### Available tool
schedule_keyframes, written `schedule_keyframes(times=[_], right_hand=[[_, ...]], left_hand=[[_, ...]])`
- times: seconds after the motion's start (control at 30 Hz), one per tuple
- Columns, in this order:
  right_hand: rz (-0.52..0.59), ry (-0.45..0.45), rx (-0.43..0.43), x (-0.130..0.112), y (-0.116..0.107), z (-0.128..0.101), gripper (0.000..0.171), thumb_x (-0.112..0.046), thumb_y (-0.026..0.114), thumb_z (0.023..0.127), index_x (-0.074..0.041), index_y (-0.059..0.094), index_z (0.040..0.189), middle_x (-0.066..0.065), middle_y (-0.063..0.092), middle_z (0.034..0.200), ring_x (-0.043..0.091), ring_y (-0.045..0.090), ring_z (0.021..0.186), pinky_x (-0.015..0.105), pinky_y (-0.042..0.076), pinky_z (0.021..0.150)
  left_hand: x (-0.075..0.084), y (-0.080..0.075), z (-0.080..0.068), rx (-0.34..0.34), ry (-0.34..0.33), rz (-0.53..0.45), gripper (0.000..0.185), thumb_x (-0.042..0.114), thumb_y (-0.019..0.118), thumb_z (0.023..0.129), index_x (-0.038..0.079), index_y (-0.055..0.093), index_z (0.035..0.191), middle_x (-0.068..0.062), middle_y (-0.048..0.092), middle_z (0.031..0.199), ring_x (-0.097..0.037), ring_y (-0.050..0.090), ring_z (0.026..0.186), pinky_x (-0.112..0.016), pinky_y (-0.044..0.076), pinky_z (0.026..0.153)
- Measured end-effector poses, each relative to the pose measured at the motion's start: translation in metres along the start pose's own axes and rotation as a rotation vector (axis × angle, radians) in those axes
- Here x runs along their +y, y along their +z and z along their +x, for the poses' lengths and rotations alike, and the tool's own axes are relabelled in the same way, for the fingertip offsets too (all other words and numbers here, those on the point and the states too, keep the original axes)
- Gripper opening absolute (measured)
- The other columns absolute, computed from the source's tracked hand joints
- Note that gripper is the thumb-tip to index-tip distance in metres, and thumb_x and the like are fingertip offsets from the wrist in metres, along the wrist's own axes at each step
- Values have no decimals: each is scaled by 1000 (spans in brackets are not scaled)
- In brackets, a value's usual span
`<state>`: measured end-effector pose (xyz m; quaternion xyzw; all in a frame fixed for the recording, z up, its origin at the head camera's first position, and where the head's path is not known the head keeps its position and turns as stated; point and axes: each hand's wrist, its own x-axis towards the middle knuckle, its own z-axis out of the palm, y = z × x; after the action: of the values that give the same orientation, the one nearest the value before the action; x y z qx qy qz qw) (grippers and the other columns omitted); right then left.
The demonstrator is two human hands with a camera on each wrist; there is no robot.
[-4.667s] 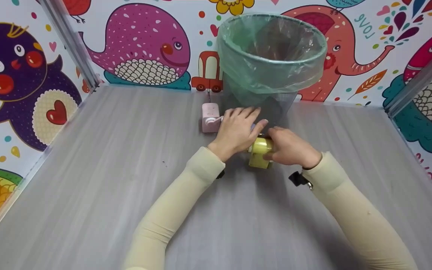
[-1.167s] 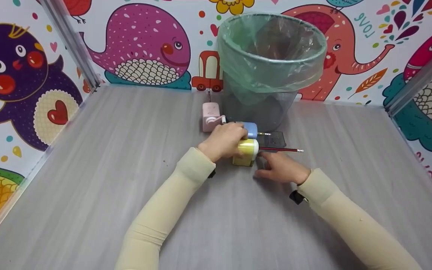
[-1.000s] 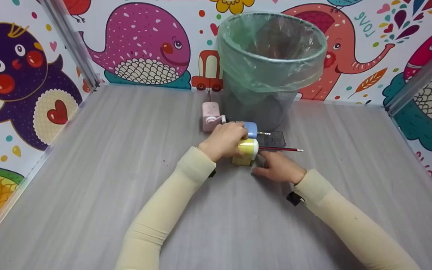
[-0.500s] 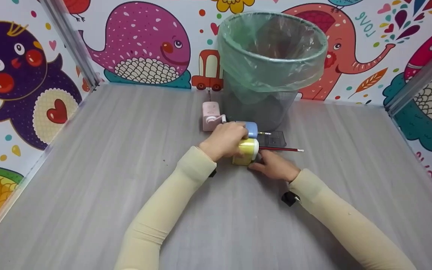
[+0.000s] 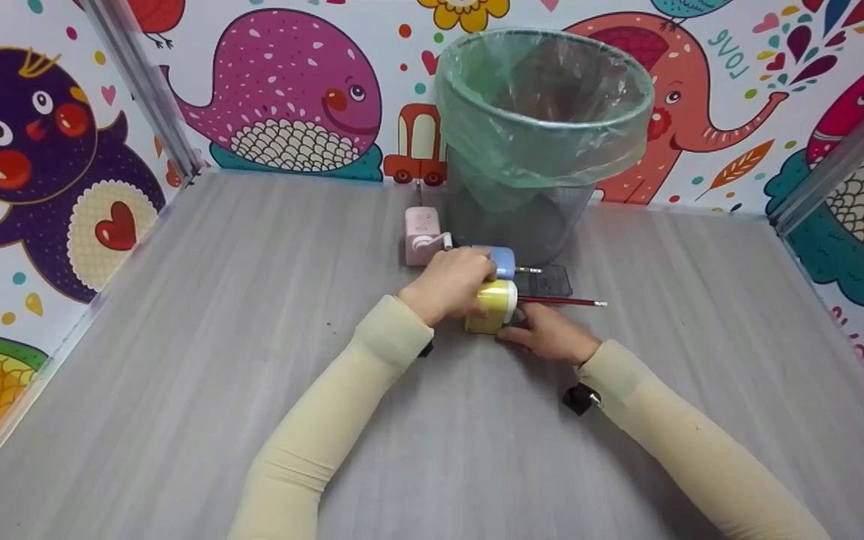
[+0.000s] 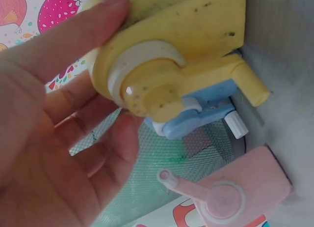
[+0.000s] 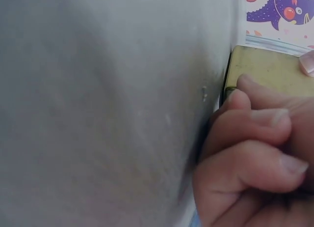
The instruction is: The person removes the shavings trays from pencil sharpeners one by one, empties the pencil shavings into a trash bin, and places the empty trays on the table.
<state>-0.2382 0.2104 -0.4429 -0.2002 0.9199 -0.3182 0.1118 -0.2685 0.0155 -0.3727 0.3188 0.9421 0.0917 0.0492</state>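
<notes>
A yellow crank pencil sharpener stands on the table, a red-and-black pencil sticking out of its white front. My left hand grips its body from above; in the left wrist view its yellow crank points down toward the tabletop. Low at the front, my right hand has thumb and curled fingers at the base of the yellow sharpener, partly hidden in the head view. Just behind sits a blue pencil sharpener with a short pencil end showing. A pink pencil sharpener stands farther left.
Behind the sharpeners stands a mesh wastebasket lined with a green bag. A dark see-through tray lies right of the blue sharpener. Printed panels enclose the table.
My left hand came down onto the yellow sharpener, now slightly farther left. My right hand left its upper part, dropped to the front, then moved left against the base within the last second.
</notes>
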Motion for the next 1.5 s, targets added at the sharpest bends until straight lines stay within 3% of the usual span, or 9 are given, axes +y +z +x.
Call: schedule_keyframes(times=[0.13, 0.4, 0.63, 1.0, 1.4, 1.5], right_hand=[[-7, -9, 1, 0, 1, 0, 42, -19, 68, 96, 1, 55, 130, 14, 67, 108, 20, 58, 87, 34, 48, 79], [-22, -24, -37, 2, 1, 1, 38, -17, 64, 98, 3, 53, 127, 16, 67, 100, 14, 58, 67, 29, 49, 62], [-78, -21, -38, 1, -1, 0, 33, -20, 64, 98, 3, 56, 122, 10, 65, 90, 17, 57, 73, 32, 48, 69], [-122, 36, -49, -2, 1, -2, 28, -22, 61, 100, 2, 56, 113, 9, 63, 84, 16, 58, 69, 34, 49, 66], [-109, -37, -42, -2, 1, -2, 30, -17, 60, 100, 5, 54, 120, 8, 60, 89, 18, 56, 78, 37, 47, 75], [-101, -24, -54, -2, 0, -2, 29, -17, 59, 101, 5, 54, 118, 7, 60, 86, 16, 55, 73, 35, 47, 71]], left_hand=[[0, 0, 0, 3, 0, 6, 44, 30, 86, 80, 9, 72, 116, -5, 67, 109, -21, 60, 97, -39, 53, 92], [1, 0, -1, 20, 2, 13, 42, 31, 85, 79, 8, 73, 113, -6, 69, 107, -22, 60, 94, -39, 54, 90], [2, -1, 0, 4, -18, 7, 46, 33, 85, 79, 9, 72, 116, -5, 67, 110, -21, 59, 96, -38, 53, 94], [0, 0, 0, 14, 5, 22, 42, 32, 85, 79, 9, 72, 113, -6, 67, 107, -22, 61, 96, -41, 54, 89], [0, 0, -1, 28, 12, -2, 40, 28, 86, 79, 8, 73, 110, -6, 68, 106, -23, 62, 95, -41, 54, 87], [0, 0, -1, 25, 5, -11, 41, 28, 86, 79, 8, 72, 111, -6, 68, 106, -22, 61, 95, -41, 54, 88]])
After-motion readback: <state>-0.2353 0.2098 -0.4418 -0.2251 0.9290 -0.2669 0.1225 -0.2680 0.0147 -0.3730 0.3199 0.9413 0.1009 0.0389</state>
